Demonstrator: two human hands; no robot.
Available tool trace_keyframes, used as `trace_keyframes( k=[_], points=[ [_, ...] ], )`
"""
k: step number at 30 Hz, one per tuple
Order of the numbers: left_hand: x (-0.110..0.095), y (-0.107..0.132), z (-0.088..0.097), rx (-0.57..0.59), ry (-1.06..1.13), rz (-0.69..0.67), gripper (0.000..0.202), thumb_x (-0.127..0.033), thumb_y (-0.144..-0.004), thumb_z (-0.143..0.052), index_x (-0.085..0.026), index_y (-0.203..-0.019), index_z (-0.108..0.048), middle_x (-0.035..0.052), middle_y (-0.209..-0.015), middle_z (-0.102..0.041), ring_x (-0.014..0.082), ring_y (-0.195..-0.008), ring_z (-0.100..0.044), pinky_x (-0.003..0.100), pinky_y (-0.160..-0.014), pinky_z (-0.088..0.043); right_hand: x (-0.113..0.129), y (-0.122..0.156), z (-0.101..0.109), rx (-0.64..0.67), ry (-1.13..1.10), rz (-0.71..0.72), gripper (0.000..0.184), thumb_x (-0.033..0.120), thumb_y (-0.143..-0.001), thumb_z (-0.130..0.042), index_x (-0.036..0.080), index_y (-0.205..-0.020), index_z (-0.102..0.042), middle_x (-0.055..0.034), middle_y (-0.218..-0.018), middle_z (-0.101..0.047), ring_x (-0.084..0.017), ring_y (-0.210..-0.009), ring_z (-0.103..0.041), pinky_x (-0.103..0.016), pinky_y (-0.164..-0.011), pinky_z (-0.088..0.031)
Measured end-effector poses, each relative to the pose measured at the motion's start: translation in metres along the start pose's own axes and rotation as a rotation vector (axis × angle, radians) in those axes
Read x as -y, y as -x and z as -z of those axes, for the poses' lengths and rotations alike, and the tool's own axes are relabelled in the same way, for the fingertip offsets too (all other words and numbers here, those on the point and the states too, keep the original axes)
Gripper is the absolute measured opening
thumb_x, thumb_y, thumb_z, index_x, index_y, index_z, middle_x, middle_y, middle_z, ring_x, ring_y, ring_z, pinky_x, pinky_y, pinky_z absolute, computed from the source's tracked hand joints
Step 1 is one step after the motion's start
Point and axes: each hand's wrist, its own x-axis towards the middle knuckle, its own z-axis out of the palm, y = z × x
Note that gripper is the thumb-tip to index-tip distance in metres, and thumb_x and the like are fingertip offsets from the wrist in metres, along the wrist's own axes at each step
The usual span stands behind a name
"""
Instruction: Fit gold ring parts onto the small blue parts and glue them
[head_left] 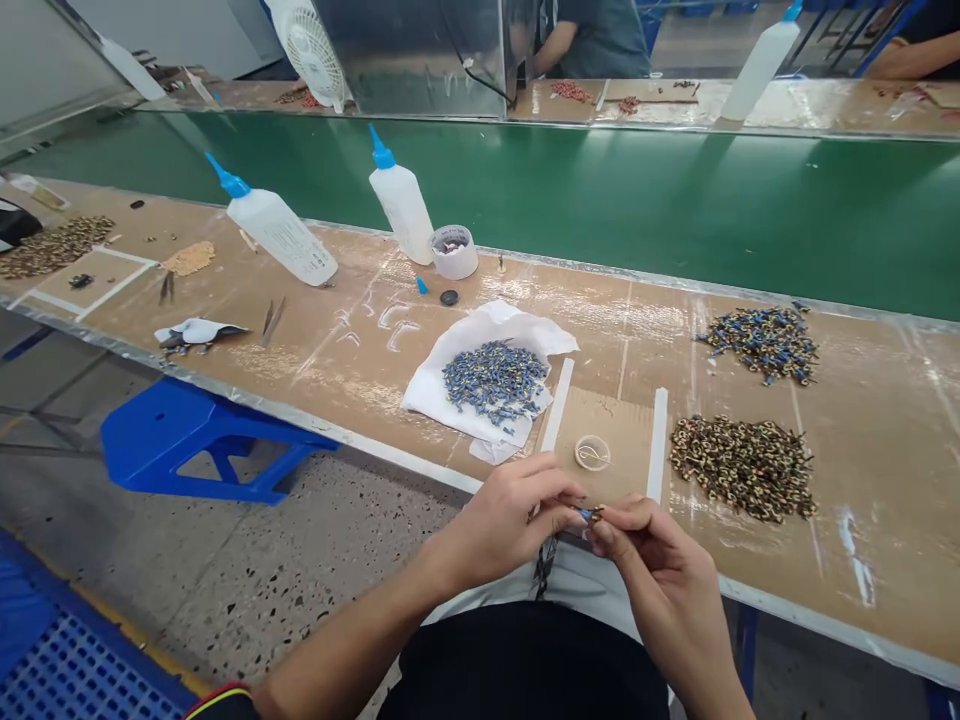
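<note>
My left hand pinches a small blue piece at the table's near edge. My right hand meets it there, thumb and forefinger closed on a tiny brass-and-dark part. The two parts touch or nearly touch; fingers cover most of both. Just beyond my hands sits a small round cup with a whitish loop inside. To its left, a heap of small blue pieces lies on white paper. Right of it are a pile of brass-and-dark ring-like parts and a pile of blue-and-brass pieces.
Two blue-capped squeeze bottles and a tape roll stand along the table's back. Tweezers lie at left. Beyond runs a green belt. A blue stool is below, and people sit across the belt.
</note>
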Motion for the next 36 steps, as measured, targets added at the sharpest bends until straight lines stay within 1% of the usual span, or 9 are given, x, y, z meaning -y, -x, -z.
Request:
trace_keyframes(
  k=[4,10,14,20,24,28,30,32,36],
  points=[
    [0.004,-0.011,-0.003,0.084,0.065,-0.01,0.015,-0.018,-0.098,-0.053,-0.014,-0.097,-0.068,0.0051,-0.086,-0.07,0.015,-0.079,-0.062,0.024,-0.073,-0.046,0.003,-0.003,0.003,-0.08,-0.035,-0.028,0.008,0.028,-0.09,-0.068,0.02,-0.086,-0.067,-0.0034,-0.08,-0.061,-0.016,-0.072,-0.06,-0.025,-0.063,-0.052],
    [-0.002,-0.026,-0.013,0.207,0.001,-0.003,0.025,-0.02,-0.102,-0.041,-0.014,-0.088,-0.061,0.0049,-0.081,-0.062,0.015,-0.073,-0.056,0.024,-0.067,-0.043,0.005,-0.01,0.018,-0.048,-0.065,-0.028,0.008,0.022,-0.092,-0.065,0.022,-0.085,-0.067,-0.003,-0.081,-0.062,-0.015,-0.073,-0.061,-0.025,-0.065,-0.053],
    [-0.011,-0.043,-0.021,0.23,-0.073,-0.012,0.024,-0.016,-0.1,-0.038,-0.016,-0.083,-0.054,0.0031,-0.077,-0.056,0.0148,-0.071,-0.051,0.024,-0.064,-0.04,0.011,-0.016,0.036,-0.062,-0.074,-0.062,0.003,0.024,-0.09,-0.069,0.022,-0.089,-0.071,-0.0032,-0.08,-0.067,-0.014,-0.07,-0.064,-0.022,-0.062,-0.055],
    [-0.016,-0.055,-0.033,0.256,-0.086,-0.021,0.021,-0.012,-0.098,-0.039,-0.017,-0.08,-0.049,0.0016,-0.076,-0.055,0.0139,-0.07,-0.051,0.023,-0.064,-0.039,0.014,-0.022,0.058,-0.065,-0.095,-0.118,0.009,0.029,-0.087,-0.072,0.021,-0.09,-0.074,-0.004,-0.079,-0.071,-0.014,-0.063,-0.065,-0.023,-0.058,-0.057],
    [-0.018,-0.053,-0.038,0.254,-0.073,-0.017,0.024,-0.017,-0.101,-0.039,-0.016,-0.082,-0.053,0.0024,-0.077,-0.057,0.0141,-0.071,-0.053,0.024,-0.065,-0.04,0.012,-0.022,0.064,-0.056,-0.074,-0.118,0.009,0.029,-0.087,-0.071,0.02,-0.089,-0.073,-0.003,-0.074,-0.069,-0.014,-0.061,-0.064,-0.023,-0.056,-0.056],
    [-0.02,-0.052,-0.043,0.163,-0.061,-0.056,0.02,-0.021,-0.102,-0.042,-0.014,-0.094,-0.059,0.0039,-0.081,-0.059,0.0146,-0.073,-0.054,0.024,-0.067,-0.042,0.014,-0.02,0.064,-0.07,-0.012,0.006,0.003,0.024,-0.09,-0.068,0.022,-0.088,-0.07,-0.0034,-0.081,-0.066,-0.014,-0.069,-0.062,-0.023,-0.061,-0.054],
    [-0.021,-0.052,-0.044,0.102,-0.08,-0.084,0.023,-0.02,-0.102,-0.041,-0.014,-0.09,-0.059,0.0034,-0.078,-0.057,0.0145,-0.07,-0.051,0.025,-0.065,-0.041,0.016,-0.02,0.063,-0.089,0.027,0.062,0.003,0.023,-0.09,-0.067,0.023,-0.088,-0.069,-0.0044,-0.084,-0.064,-0.015,-0.074,-0.062,-0.023,-0.061,-0.053],
    [-0.021,-0.051,-0.045,0.064,-0.117,-0.106,0.027,-0.018,-0.102,-0.039,-0.015,-0.081,-0.057,0.0026,-0.073,-0.054,0.014,-0.066,-0.048,0.025,-0.063,-0.039,0.016,-0.02,0.061,-0.088,0.064,0.078,0.004,0.023,-0.091,-0.066,0.023,-0.088,-0.069,-0.0052,-0.085,-0.064,-0.016,-0.075,-0.061,-0.024,-0.06,-0.051],
    [-0.018,-0.043,-0.041,0.071,-0.187,-0.143,0.026,-0.01,-0.098,-0.04,-0.016,-0.076,-0.055,0.0009,-0.068,-0.053,0.0128,-0.061,-0.046,0.025,-0.058,-0.036,0.016,-0.017,0.056,-0.018,0.098,0.099,0.011,0.019,-0.092,-0.064,0.022,-0.081,-0.064,-0.0039,-0.082,-0.062,-0.015,-0.073,-0.059,-0.024,-0.061,-0.048]
  ],
)
